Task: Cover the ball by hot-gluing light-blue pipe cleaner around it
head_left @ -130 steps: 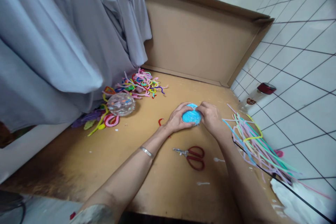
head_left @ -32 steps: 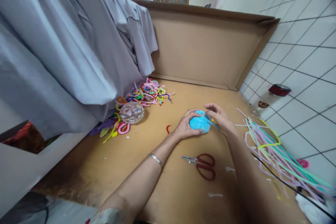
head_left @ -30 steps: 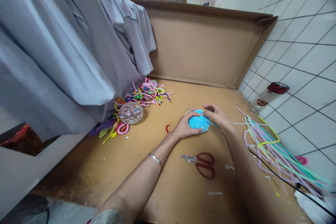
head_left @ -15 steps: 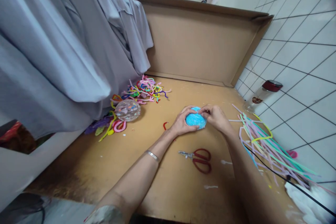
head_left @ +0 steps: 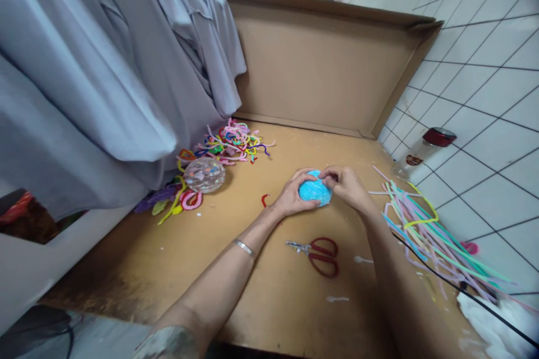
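A round blue piece with coiled-looking ridges, like wound pipe cleaner [head_left: 315,193], sits in my left hand [head_left: 291,195], whose thumb and fingers wrap its left side. At its upper right edge, my right hand [head_left: 344,185] has thumb and index finger pinched together; whether they grip the rim or a strand there is too small to tell. Closer to me on the table lie red-handled scissors [head_left: 318,252], blades pointing left. A short red scrap [head_left: 265,199] rests just left of my left hand.
Pastel pipe cleaners [head_left: 421,224] lie at right beside a clear bottle [head_left: 416,158] with a dark red lid. A clear textured bowl [head_left: 205,174] and a heap of colourful pipe cleaners [head_left: 236,140] are at left. Cardboard [head_left: 311,67] stands behind; a black cable [head_left: 471,290] crosses the right.
Both hands stay on the blue piece in nearly the same place. My right fingers have shifted very slightly, and the camera view has moved a little.
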Demonstrator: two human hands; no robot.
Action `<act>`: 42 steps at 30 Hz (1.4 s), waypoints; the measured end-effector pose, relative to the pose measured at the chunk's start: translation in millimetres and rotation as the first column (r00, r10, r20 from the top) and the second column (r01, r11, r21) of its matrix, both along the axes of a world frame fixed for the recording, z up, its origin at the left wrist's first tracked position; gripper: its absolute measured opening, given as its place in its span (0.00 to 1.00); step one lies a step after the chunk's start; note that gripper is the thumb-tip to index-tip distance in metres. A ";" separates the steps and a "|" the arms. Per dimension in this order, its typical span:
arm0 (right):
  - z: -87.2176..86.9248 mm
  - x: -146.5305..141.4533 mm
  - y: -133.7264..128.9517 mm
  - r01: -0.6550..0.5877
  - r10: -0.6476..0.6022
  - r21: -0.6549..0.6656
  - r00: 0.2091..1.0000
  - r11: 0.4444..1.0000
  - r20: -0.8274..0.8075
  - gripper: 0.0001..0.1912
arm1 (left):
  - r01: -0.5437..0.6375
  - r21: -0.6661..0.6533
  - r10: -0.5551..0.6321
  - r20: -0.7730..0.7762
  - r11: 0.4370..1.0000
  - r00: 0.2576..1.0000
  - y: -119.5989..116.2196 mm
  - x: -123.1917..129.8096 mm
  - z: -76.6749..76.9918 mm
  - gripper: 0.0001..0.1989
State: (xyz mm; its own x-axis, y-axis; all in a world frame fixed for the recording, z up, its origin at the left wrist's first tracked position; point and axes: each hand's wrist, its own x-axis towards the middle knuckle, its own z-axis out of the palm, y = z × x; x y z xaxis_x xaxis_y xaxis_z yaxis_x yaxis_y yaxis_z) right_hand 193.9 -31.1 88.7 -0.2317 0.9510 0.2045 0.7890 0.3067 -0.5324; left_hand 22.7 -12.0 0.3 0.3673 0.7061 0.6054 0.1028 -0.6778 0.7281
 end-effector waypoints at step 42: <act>9.1 -21.4 -13.3 0.152 -0.176 0.111 0.951 0.982 0.255 0.11 | -0.034 0.055 0.040 -0.101 0.998 0.994 0.6 -0.2 2.4 0.30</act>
State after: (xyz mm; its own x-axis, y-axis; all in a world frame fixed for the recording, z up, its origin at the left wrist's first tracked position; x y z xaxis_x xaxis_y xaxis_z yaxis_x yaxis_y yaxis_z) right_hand 172.5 -44.4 97.9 -0.1312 0.9612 0.2428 0.9403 0.1982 -0.2766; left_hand 22.4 -11.4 2.7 0.4036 0.6882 0.6029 0.2006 -0.7095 0.6756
